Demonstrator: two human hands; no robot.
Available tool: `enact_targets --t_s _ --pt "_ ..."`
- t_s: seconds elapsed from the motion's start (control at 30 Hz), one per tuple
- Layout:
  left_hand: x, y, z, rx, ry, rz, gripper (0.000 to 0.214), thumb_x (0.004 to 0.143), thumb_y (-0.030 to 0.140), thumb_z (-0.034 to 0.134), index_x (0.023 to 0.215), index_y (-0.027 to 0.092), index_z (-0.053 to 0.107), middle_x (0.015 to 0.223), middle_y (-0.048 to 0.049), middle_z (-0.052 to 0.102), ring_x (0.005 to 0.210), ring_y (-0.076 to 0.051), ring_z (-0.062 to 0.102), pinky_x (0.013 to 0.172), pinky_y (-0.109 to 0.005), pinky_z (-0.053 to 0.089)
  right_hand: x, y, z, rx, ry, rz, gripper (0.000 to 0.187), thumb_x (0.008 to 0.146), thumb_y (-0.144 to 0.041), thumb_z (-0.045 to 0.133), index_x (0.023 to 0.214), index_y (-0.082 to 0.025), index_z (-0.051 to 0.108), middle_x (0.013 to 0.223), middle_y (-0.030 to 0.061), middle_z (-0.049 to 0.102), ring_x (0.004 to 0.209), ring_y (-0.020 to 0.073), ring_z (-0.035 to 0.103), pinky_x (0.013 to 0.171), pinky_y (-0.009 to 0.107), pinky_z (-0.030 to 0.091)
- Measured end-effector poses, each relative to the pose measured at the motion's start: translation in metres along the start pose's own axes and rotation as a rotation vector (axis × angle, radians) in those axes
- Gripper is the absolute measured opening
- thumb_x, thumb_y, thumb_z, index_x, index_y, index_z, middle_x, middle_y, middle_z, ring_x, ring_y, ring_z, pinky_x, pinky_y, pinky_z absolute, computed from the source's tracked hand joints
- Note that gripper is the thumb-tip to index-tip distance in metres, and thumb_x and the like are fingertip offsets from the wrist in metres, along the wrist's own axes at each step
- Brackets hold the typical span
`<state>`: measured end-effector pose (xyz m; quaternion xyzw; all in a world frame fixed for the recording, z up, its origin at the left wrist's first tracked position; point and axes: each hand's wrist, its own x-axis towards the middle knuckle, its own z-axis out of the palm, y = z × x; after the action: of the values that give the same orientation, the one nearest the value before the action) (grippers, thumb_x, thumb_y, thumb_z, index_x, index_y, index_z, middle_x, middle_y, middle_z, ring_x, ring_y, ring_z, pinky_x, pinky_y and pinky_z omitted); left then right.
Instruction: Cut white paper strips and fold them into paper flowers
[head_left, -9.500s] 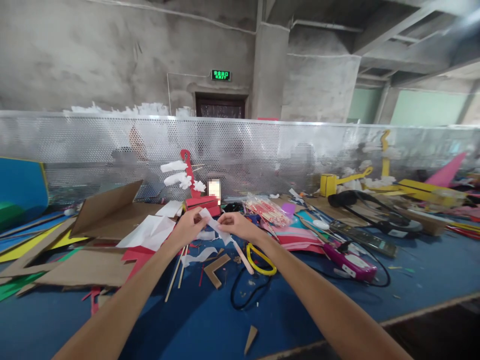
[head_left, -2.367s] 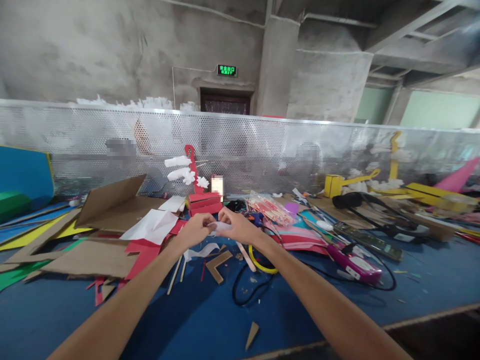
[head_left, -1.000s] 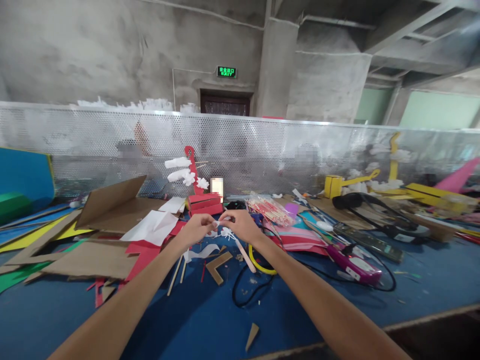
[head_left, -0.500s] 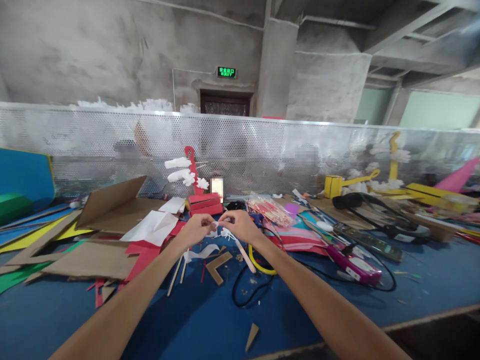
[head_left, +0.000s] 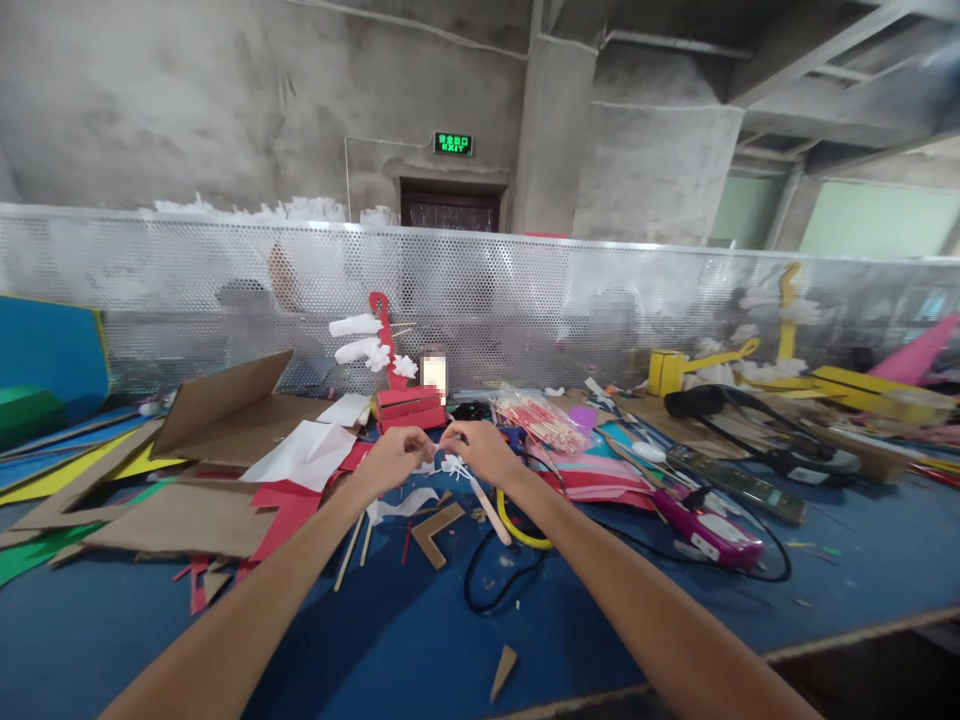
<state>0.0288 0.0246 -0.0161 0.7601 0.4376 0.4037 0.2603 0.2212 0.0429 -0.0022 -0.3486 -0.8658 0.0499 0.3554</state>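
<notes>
My left hand (head_left: 403, 452) and my right hand (head_left: 474, 447) meet close together over the blue table, fingertips pinched around a small piece of white paper (head_left: 437, 451). Most of that piece is hidden by the fingers. Just below lie white paper scraps (head_left: 452, 465) and a pale-handled tool (head_left: 491, 510), its head partly covered. A curled white paper strip (head_left: 405, 504) lies under my left hand, beside thin wooden sticks (head_left: 351, 550). Behind the hands, a red cardboard construction (head_left: 409, 408) carries an upright red piece (head_left: 384, 335) with white paper shapes on it.
Cardboard sheets (head_left: 187, 518) and white paper (head_left: 300, 455) lie left. An L-shaped cardboard piece (head_left: 435, 537) lies in front. To the right are a bag of sticks (head_left: 544, 422), a purple power strip (head_left: 709, 530), a black cable (head_left: 480, 605) and a headset (head_left: 765, 435). Behind stands a perforated metal screen (head_left: 525, 310).
My fingertips have shifted slightly around the small white paper, with the right fingers a little farther from the left. The things on the table have stayed in place.
</notes>
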Motion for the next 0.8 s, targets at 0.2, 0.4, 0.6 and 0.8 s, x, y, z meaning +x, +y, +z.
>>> enact_targets --t_s 0.2,0.4,0.6,0.8 --pt "0.000 0.001 0.000 0.002 -0.001 0.024 0.018 0.074 0.023 0.050 0.078 0.014 0.064 0.072 -0.0048 0.069 0.062 -0.015 0.062 0.058 -0.023 0.047 0.001 0.003 0.000 0.029 -0.049 0.004 0.036 0.091 -0.036 0.048 0.070 -0.016 0.068 0.064 0.0019 0.068 0.059 0.0123 0.059 0.059 0.021 0.035" --pt "-0.002 0.007 0.000 -0.017 -0.028 0.060 0.015 0.073 0.020 0.050 0.077 0.014 0.063 0.071 -0.0045 0.068 0.060 -0.013 0.061 0.057 -0.023 0.047 0.001 0.003 0.000 0.044 -0.077 0.064 0.057 0.094 -0.048 0.036 0.056 -0.015 0.063 0.045 0.0004 0.057 0.047 0.0118 0.055 0.057 0.022 0.036" --pt "0.001 -0.003 0.000 -0.018 -0.005 -0.008 0.017 0.075 0.028 0.053 0.077 0.014 0.063 0.071 -0.0052 0.068 0.060 -0.015 0.062 0.057 -0.023 0.046 0.001 0.002 -0.001 0.160 0.024 0.015 0.020 0.082 -0.035 0.060 0.087 -0.017 0.068 0.075 0.0022 0.069 0.066 0.0139 0.061 0.063 0.022 0.041" --pt "0.003 -0.010 -0.002 -0.015 0.028 -0.014 0.022 0.077 0.035 0.055 0.077 0.015 0.063 0.071 -0.0044 0.069 0.059 -0.014 0.061 0.055 -0.023 0.045 0.002 0.004 0.001 0.266 0.036 0.057 0.009 0.081 -0.025 0.060 0.080 -0.016 0.063 0.074 0.0023 0.069 0.068 0.0137 0.062 0.065 0.023 0.044"
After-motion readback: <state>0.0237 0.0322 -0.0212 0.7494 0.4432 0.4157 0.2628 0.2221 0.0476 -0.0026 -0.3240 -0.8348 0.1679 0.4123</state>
